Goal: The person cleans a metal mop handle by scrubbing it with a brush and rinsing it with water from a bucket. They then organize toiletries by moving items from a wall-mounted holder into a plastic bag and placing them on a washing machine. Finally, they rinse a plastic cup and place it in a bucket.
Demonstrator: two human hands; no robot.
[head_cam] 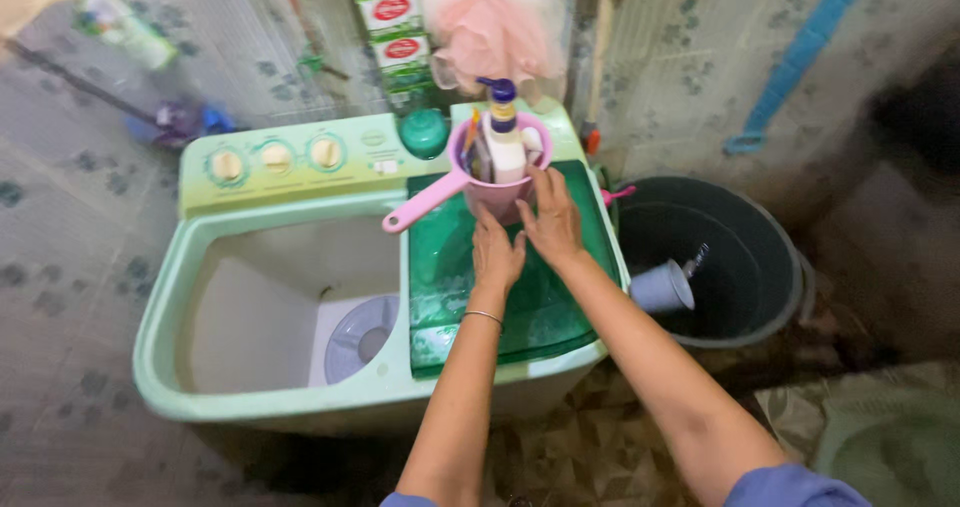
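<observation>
Standing beside the person, I noted both hands raised to a pink dipper (490,192) that sat on the green translucent lid (545,297) of a twin-tub washing machine (270,407). The right hand (551,219) was pressed against the dipper's near wall, fingers (535,207) spread and curved round it in a loose hold. The left hand (496,255) lay just below and beside the right, fingertips touching the dipper's base; whether those fingers had closed on it could not be told. A thin bangle (483,316) circled the left wrist.

Above the fingers, the dipper held a pump bottle (503,132) with a blue head, and other small items too crowded to identify. Its long handle (420,205) ran away from the left fingers toward the open wash tub (290,307), which appeared empty of laundry. Beyond the fingertips were the control dials (275,157) and a pink mesh sponge (495,22) hanging on the wall. Outward from the right fingers stood a dark bucket (740,267) with a pale scoop (662,287) resting at its rim.

Assessment: the dipper rested on the lid, or close over it, and was gripped but apparently not yet lifted clear. The lid was shut. The handling appeared to be at its beginning, with all remaining work outstanding.
</observation>
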